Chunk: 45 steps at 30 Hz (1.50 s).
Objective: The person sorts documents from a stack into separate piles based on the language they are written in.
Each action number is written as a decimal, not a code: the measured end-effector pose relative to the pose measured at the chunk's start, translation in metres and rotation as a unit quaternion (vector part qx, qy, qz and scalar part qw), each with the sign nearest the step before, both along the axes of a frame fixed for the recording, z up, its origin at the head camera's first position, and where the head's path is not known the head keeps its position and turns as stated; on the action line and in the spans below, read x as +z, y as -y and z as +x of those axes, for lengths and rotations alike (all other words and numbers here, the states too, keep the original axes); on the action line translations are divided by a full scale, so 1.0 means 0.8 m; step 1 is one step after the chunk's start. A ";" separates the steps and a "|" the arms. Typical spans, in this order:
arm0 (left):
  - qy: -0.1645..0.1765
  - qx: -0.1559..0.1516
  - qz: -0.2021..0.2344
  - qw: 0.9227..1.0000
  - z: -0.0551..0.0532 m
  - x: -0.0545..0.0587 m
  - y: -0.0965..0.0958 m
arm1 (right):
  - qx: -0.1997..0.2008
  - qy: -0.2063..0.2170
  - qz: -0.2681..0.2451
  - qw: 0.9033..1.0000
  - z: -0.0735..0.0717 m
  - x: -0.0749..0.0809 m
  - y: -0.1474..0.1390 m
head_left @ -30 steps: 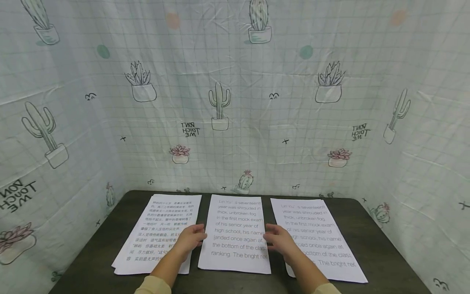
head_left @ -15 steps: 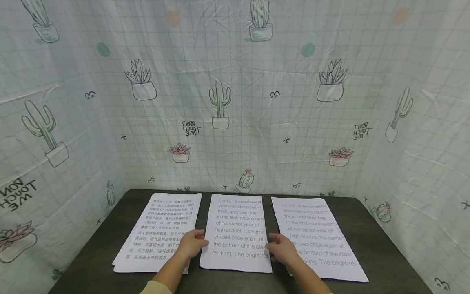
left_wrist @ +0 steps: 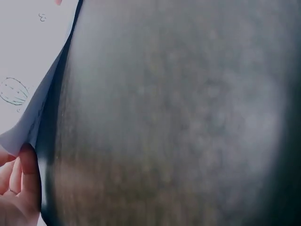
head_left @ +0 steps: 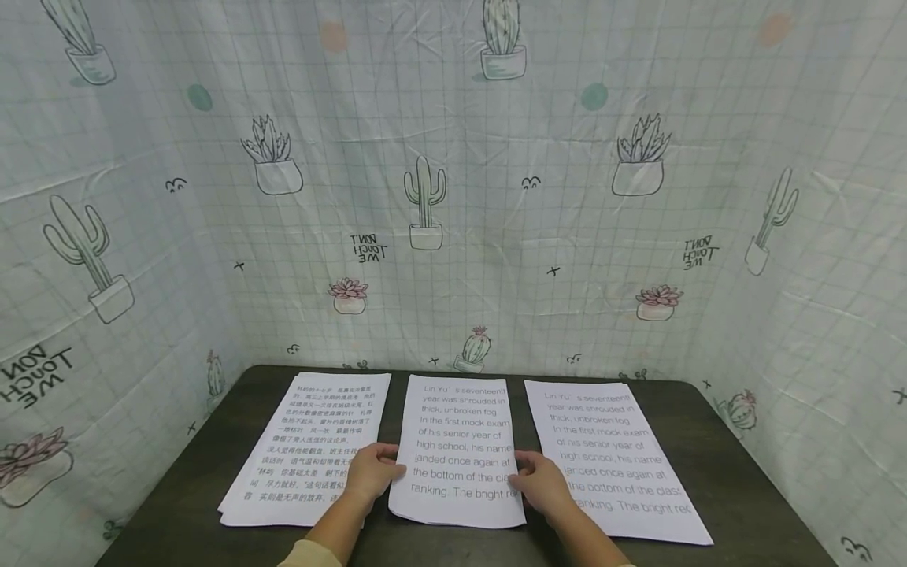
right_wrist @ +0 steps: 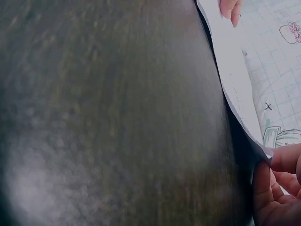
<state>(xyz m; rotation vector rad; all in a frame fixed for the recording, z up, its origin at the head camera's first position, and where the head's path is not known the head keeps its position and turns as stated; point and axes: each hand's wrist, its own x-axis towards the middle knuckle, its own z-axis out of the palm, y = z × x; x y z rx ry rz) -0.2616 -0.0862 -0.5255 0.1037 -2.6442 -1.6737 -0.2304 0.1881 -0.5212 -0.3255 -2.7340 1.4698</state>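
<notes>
A middle stack of white paper sheets (head_left: 460,429), printed with English text, lies on the dark table. My left hand (head_left: 372,474) pinches its left edge near the lower half. On the opposite edge my right hand (head_left: 544,482) does the same, thumb on top. In the left wrist view, the paper's edge bends up over the fingers of the left hand (left_wrist: 21,186). The right wrist view shows the paper edge held between thumb and fingers of the right hand (right_wrist: 277,188), the edge lifted a little from the table.
To the left lies a slightly uneven stack of sheets with Chinese text (head_left: 301,441). Another stack with English text (head_left: 623,465) sits at an angle on the right. Behind the dark table (head_left: 170,504) hangs a cactus-print curtain (head_left: 453,299).
Both hands have come slightly down along the middle stack and closed in on its two edges, now pinching them. The stack's near edge bows a little; the side stacks stay put.
</notes>
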 end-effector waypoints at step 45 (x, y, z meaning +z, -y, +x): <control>0.067 -0.094 0.244 0.963 -0.004 0.001 -0.001 | -0.019 -0.001 -0.070 0.997 -0.002 0.002 -0.006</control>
